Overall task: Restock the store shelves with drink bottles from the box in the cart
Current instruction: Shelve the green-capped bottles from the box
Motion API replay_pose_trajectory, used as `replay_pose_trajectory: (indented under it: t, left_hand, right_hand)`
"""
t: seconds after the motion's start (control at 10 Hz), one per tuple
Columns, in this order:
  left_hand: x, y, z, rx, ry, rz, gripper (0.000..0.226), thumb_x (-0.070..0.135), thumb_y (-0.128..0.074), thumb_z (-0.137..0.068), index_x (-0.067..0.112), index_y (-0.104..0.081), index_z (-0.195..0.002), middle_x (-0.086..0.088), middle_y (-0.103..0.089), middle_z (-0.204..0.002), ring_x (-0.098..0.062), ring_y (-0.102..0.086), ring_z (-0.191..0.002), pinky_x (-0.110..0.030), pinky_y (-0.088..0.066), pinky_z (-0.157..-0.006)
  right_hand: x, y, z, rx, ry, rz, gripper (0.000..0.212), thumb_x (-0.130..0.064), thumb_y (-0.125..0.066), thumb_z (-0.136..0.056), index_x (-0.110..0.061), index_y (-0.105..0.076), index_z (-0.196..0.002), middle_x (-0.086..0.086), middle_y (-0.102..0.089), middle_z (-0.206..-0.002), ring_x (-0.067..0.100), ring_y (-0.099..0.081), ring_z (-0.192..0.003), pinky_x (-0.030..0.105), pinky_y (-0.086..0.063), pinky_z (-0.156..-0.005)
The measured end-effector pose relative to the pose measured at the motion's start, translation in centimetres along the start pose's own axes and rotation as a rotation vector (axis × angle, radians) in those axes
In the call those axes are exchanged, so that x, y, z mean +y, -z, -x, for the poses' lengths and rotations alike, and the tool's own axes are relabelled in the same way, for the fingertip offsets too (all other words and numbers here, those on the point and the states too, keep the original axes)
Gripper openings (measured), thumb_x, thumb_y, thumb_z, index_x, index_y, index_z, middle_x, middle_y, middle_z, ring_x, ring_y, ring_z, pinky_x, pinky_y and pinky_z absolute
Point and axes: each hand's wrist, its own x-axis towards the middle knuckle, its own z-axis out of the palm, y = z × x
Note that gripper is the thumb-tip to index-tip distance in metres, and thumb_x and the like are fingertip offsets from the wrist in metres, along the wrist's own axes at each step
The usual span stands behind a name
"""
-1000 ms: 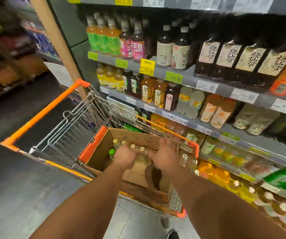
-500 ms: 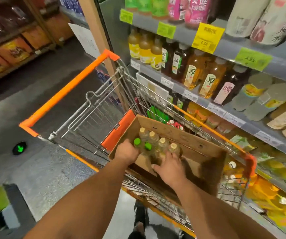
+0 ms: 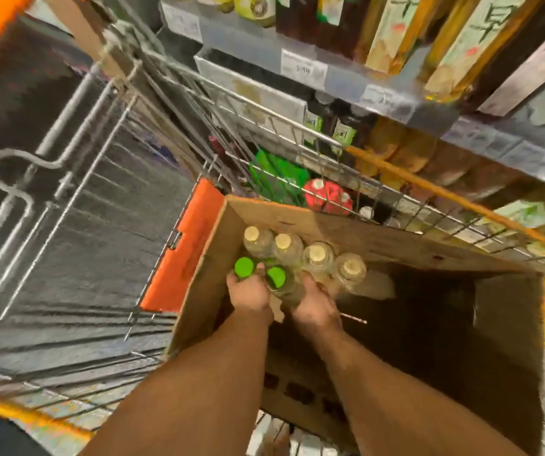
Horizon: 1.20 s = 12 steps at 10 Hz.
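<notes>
both forearms reached down into the open cardboard box (image 3: 379, 245) that sat in the wire cart (image 3: 106, 179). the left hand (image 3: 249, 292) was curled around a bottle with a green cap (image 3: 244, 267) at the box's left wall, knuckles up. the right hand (image 3: 313, 302) sat just beside it, its fingers wrapped against the second green-capped bottle (image 3: 276, 277) and the pale-capped bottles behind; exactly which one it gripped could not be told, as the fingers were hidden under the hand. four bottles with cream caps (image 3: 317, 255) stood upright in a row along the far wall of the box, touching one another. the rest of the box looked dark and deep. an orange plastic panel (image 3: 185, 248) of the cart lay against the box's left side. past the cart's wire rim, shelves (image 3: 379, 93) held amber and dark drink bottles (image 3: 455, 51) with price tags (image 3: 302, 69) on the edge. green and red packs (image 3: 327, 194) showed through the wire, blurred.
</notes>
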Motion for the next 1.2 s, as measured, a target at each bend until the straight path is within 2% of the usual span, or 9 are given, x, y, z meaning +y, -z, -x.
replay_pose_trajectory:
  t: [0.1,0.3,0.4,0.5,0.7,0.8,0.9,1.1,1.2]
  left_hand:
    - [-1.0,0.4,-1.0,0.007,-0.037,0.000,0.041,0.010,-0.065,-0.086,0.004,-0.052,-0.125,-0.019,-0.063,-0.116,-0.034,-0.064,-0.104,-0.025,-0.050,-0.075]
    - [-1.4,-0.4,-1.9,0.101,-0.096,-0.036,0.037,0.013,-0.077,-0.075,0.019,-0.051,-0.101,-0.005,-0.061,-0.091,-0.027,-0.064,-0.085,-0.028,-0.049,-0.072]
    - [-2.3,-0.4,-2.2,0.136,-0.126,-0.159,0.046,0.025,-0.079,-0.074,0.021,-0.051,-0.110,-0.007,-0.065,-0.107,-0.026,-0.062,-0.095,-0.036,-0.050,-0.088]
    - [-3.2,0.4,-2.7,0.107,-0.204,-0.277,0.065,0.027,-0.079,-0.076,0.013,-0.052,-0.133,-0.012,-0.059,-0.127,-0.029,-0.053,-0.121,-0.038,-0.039,-0.106]
    - [-1.3,2.7,-0.7,-0.086,-0.143,-0.298,0.061,0.029,-0.072,-0.078,0.018,-0.049,-0.133,-0.016,-0.060,-0.122,-0.038,-0.059,-0.111,-0.050,-0.050,-0.094]
    - [0.2,4.3,1.4,-0.102,-0.281,-0.413,0.046,0.028,-0.072,-0.079,0.013,-0.059,-0.121,-0.014,-0.064,-0.115,-0.034,-0.059,-0.108,-0.042,-0.050,-0.093]
    - [2.2,5.9,4.3,-0.135,-0.360,-0.449,0.033,0.023,-0.073,-0.080,0.016,-0.063,-0.110,-0.007,-0.067,-0.107,-0.026,-0.061,-0.095,-0.020,-0.051,-0.074]
    - [6.2,8.8,11.5,-0.257,-0.579,-0.521,0.039,0.030,-0.076,-0.077,0.020,-0.066,-0.113,-0.006,-0.071,-0.107,-0.028,-0.064,-0.101,-0.033,-0.049,-0.089]
    - [8.1,10.3,16.3,-0.341,-0.637,-0.495,0.049,0.044,-0.077,-0.069,0.023,-0.067,-0.113,-0.002,-0.071,-0.109,-0.026,-0.064,-0.103,-0.038,-0.050,-0.094]
  right_hand:
    - [-0.9,-1.9,-0.8,0.076,0.052,0.019,0.051,-0.047,-0.057,-0.083,-0.035,-0.041,-0.131,-0.001,-0.055,-0.125,0.021,-0.052,-0.117,0.032,-0.036,-0.097]
    - [-2.5,-3.8,-2.1,0.222,-0.036,0.021,0.043,-0.033,-0.051,-0.091,-0.031,-0.032,-0.131,0.008,-0.059,-0.120,0.027,-0.061,-0.105,0.033,-0.045,-0.087]
    - [-1.7,-3.9,-2.0,0.207,-0.010,0.017,0.043,-0.048,-0.039,-0.089,-0.036,-0.034,-0.131,0.005,-0.057,-0.127,0.027,-0.057,-0.110,0.033,-0.041,-0.093]
    - [-1.8,-4.0,-1.3,0.198,0.048,0.005,0.045,-0.043,-0.050,-0.085,-0.033,-0.037,-0.126,0.005,-0.061,-0.120,0.027,-0.060,-0.107,0.034,-0.046,-0.089]
    - [-1.3,-2.1,2.5,0.162,0.010,-0.054,0.055,-0.038,-0.072,-0.078,-0.028,-0.042,-0.123,0.002,-0.065,-0.109,0.025,-0.061,-0.098,0.028,-0.045,-0.076]
    - [-1.4,0.2,5.0,0.129,-0.048,-0.107,0.055,-0.041,-0.073,-0.078,-0.022,-0.045,-0.121,0.007,-0.063,-0.110,0.026,-0.059,-0.095,0.029,-0.045,-0.075]
    - [-1.8,3.1,7.8,0.173,-0.026,0.036,0.057,-0.049,-0.065,-0.083,-0.015,-0.043,-0.124,0.010,-0.064,-0.111,0.031,-0.060,-0.103,0.030,-0.045,-0.078]
    - [-2.0,9.5,15.2,0.328,0.106,-0.203,0.036,-0.043,-0.075,-0.075,-0.029,-0.057,-0.103,0.004,-0.068,-0.102,0.026,-0.063,-0.093,0.036,-0.051,-0.079]
    - [-1.3,13.8,19.9,0.416,0.213,-0.268,0.033,-0.052,-0.077,-0.069,-0.035,-0.055,-0.085,-0.014,-0.065,-0.085,0.000,-0.059,-0.069,0.017,-0.044,-0.056]
